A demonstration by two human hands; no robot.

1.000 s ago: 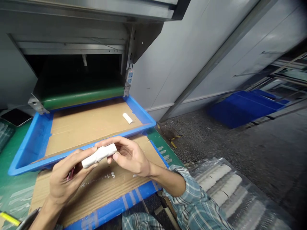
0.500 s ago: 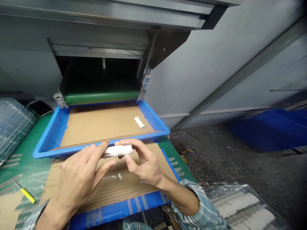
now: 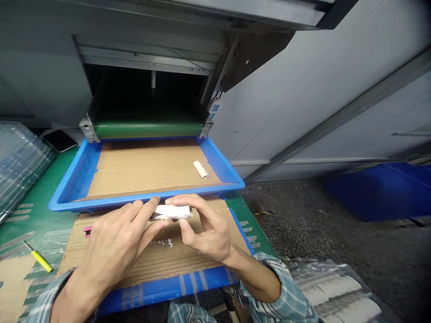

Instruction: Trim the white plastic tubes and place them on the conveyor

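A short white tube [image 3: 177, 211] lies level between my two hands, above the cardboard-covered work surface [image 3: 188, 251]. My left hand [image 3: 119, 235] grips its left end between thumb and fingers, hiding that end. My right hand [image 3: 205, 226] pinches the right part, fingers over the top and thumb below. A second white tube [image 3: 201, 170] rests in the blue tray [image 3: 148, 197], near the right side of its cardboard lining.
Behind the tray a green conveyor belt [image 3: 150, 129] comes out of a dark opening. On the green table lie a yellow screwdriver [image 3: 42, 261], a phone [image 3: 59, 141] and stacked clear plastic trays [image 3: 20, 166]. A pink object [image 3: 87, 231] shows beside my left hand.
The camera view has shifted slightly. My hands keep hold of the tube, and my left thumb has moved up closer to it. More of the pink object shows now.
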